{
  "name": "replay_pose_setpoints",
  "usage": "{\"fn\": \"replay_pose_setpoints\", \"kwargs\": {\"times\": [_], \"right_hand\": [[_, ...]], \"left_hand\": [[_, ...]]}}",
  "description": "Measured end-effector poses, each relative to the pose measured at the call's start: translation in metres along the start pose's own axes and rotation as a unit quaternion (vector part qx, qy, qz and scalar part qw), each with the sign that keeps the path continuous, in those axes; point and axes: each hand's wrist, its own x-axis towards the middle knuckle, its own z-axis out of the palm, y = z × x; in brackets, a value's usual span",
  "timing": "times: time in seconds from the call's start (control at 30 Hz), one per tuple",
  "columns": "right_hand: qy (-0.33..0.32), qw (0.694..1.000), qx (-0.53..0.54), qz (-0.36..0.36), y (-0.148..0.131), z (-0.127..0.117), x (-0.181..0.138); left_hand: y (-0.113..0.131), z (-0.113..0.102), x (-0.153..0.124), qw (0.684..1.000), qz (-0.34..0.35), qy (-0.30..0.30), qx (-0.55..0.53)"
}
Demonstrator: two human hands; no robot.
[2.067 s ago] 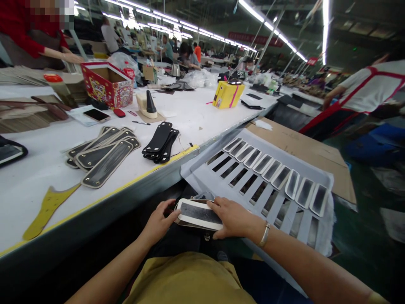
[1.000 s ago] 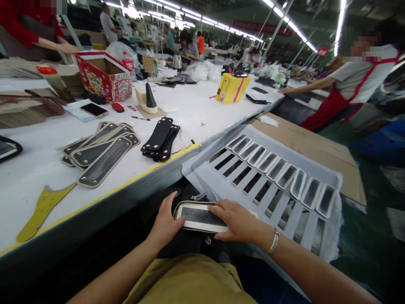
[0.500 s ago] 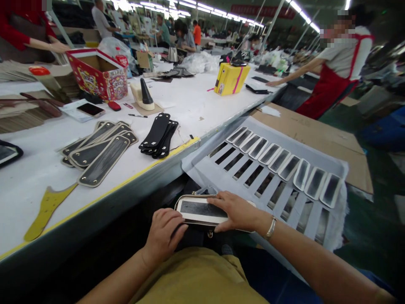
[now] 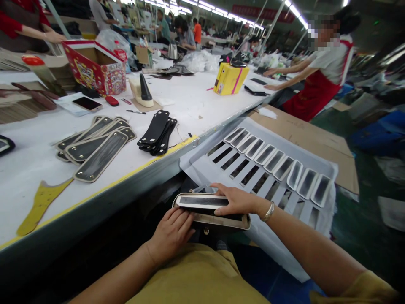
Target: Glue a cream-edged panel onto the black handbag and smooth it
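Note:
A dark, box-shaped bag with a pale rim lies in my lap, its small metal clasp facing me. Over its opening is a rounded white-edged panel with a dark middle. My right hand pinches the panel's right end between thumb and fingers, holding it raised and tilted above the bag. The left end rests at the bag's rim. My left hand holds the bag's near left edge, its fingers curled over the rim and its thumb mostly hidden.
Similar panels lie in a row on a slatted, cloth-lined surface at right. On the white table are grey-edged strips, black strips and a yellow template. A co-worker in a red apron stands beyond.
The panel's right end has risen from the bag, so the opening now shows under it. My left hand has shifted right along the near rim. The co-worker at right has leaned leftward.

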Motion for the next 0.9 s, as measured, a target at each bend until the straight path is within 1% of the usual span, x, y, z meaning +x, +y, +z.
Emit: {"fn": "replay_pose_setpoints", "kwargs": {"times": [0.1, 0.2, 0.27, 0.3, 0.4, 0.5, 0.63, 0.73, 0.9], "right_hand": [[0.001, 1.000, -0.030, 0.005, -0.004, 0.001, -0.001], [0.020, 0.997, -0.074, -0.019, -0.006, 0.011, -0.003], [0.052, 0.992, -0.106, -0.034, -0.005, 0.020, -0.003], [0.071, 0.990, -0.118, -0.036, -0.004, 0.025, -0.004], [0.119, 0.983, -0.134, -0.034, -0.001, 0.039, -0.005], [0.145, 0.980, -0.132, -0.022, 0.001, 0.048, -0.009], [0.150, 0.979, -0.135, -0.029, 0.002, 0.053, -0.014], [0.149, 0.979, -0.134, -0.043, 0.002, 0.050, -0.013], [0.124, 0.984, -0.121, -0.050, 0.003, 0.039, -0.010]], "left_hand": [[0.003, 0.004, 0.007, 0.999, -0.024, -0.018, 0.014], [0.004, 0.000, 0.005, 1.000, -0.009, 0.011, 0.009], [0.004, -0.001, 0.001, 0.999, -0.005, 0.026, 0.019], [0.004, 0.000, -0.001, 0.999, -0.010, 0.021, 0.027], [0.006, 0.005, -0.002, 0.998, -0.037, -0.029, 0.035], [0.009, 0.009, -0.001, 0.996, -0.054, -0.066, 0.036], [0.013, 0.007, -0.002, 0.992, -0.075, -0.079, 0.057], [0.013, 0.005, 0.000, 0.989, -0.101, -0.090, 0.057], [0.018, 0.006, 0.015, 0.976, -0.156, -0.146, 0.037]]}}
